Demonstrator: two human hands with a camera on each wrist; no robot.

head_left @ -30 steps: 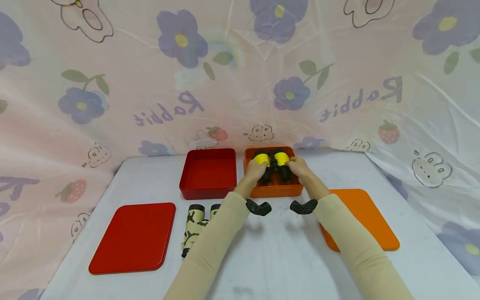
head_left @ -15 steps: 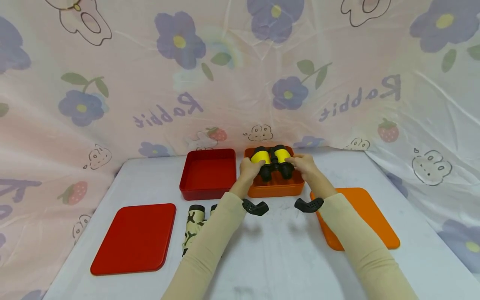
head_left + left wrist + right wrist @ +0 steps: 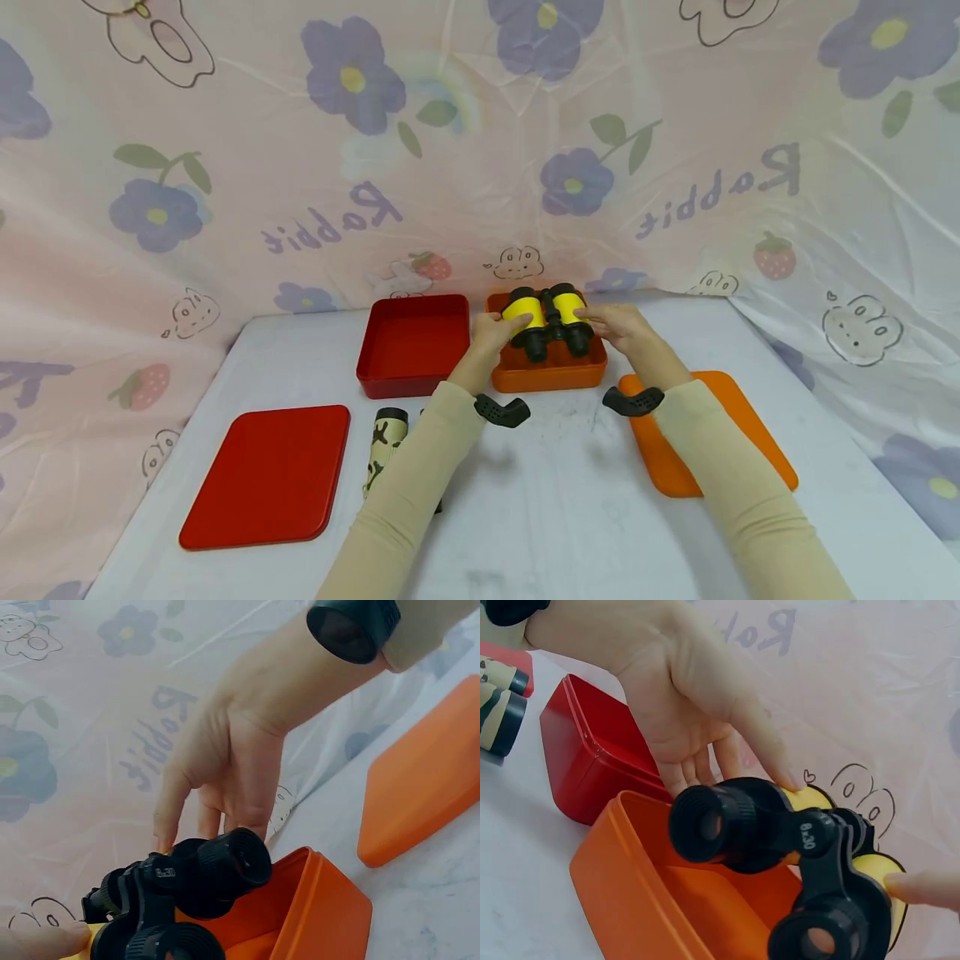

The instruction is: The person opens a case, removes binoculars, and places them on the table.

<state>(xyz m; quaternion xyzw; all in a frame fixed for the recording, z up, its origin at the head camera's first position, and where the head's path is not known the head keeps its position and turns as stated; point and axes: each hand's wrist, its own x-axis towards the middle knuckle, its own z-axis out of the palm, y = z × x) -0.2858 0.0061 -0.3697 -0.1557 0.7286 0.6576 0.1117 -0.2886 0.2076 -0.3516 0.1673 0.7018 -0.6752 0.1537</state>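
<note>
Yellow-and-black binoculars (image 3: 553,321) are held over the orange box (image 3: 551,381), eyepieces toward the person. My left hand (image 3: 491,337) grips the left barrel, its thumb on the yellow band. On the opposite barrel, my right hand (image 3: 626,329) holds with thumb and fingers at the side. In the right wrist view the binoculars (image 3: 825,832) show "8x30" on the hinge, and the left hand (image 3: 697,697) reaches down around its barrel. The left wrist view shows the right hand (image 3: 232,757) with fingers down along the far barrel, above the inside of the orange box (image 3: 330,915).
A red box (image 3: 412,387) stands beside the orange one, nothing inside it. The red lid (image 3: 266,479) lies front left, and the orange lid (image 3: 738,425) lies right, partly under the right forearm. Camouflage binoculars (image 3: 386,442) are partly hidden by the left sleeve.
The binoculars have come up out of the orange box and slightly toward the person, lifted by both hands. The right forearm has shifted a little to the right.
</note>
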